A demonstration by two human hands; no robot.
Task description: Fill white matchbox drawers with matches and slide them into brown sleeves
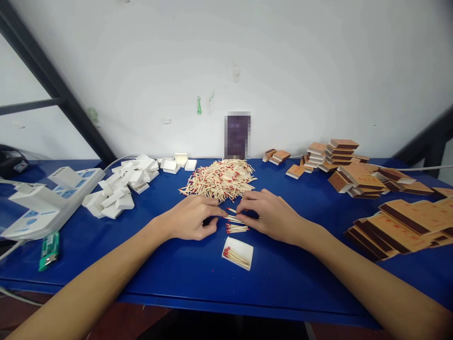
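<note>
A loose row of red-headed matches (237, 228) lies on the blue table in front of me. My left hand (193, 217) is at its left side, with thumb and index finger apart and the index fingertip by the match heads. From the right, my right hand (267, 215) pinches the plain end of a match (231, 210) between thumb and index finger. Other matches lie under those fingertips, partly hidden. Just behind both hands rises a big heap of matches (221, 179). Nearer to me, a white matchbox tray (246, 248) holds several matches, heads to the left.
White empty trays (113, 191) are piled at left, beside a white power strip (74, 198) and a green lighter (49, 251). Orange-brown matchbox sleeves (406, 222) are stacked at right. A blurred dark rectangle (237, 137) is at the wall. The blue table's front edge (212, 302) runs below.
</note>
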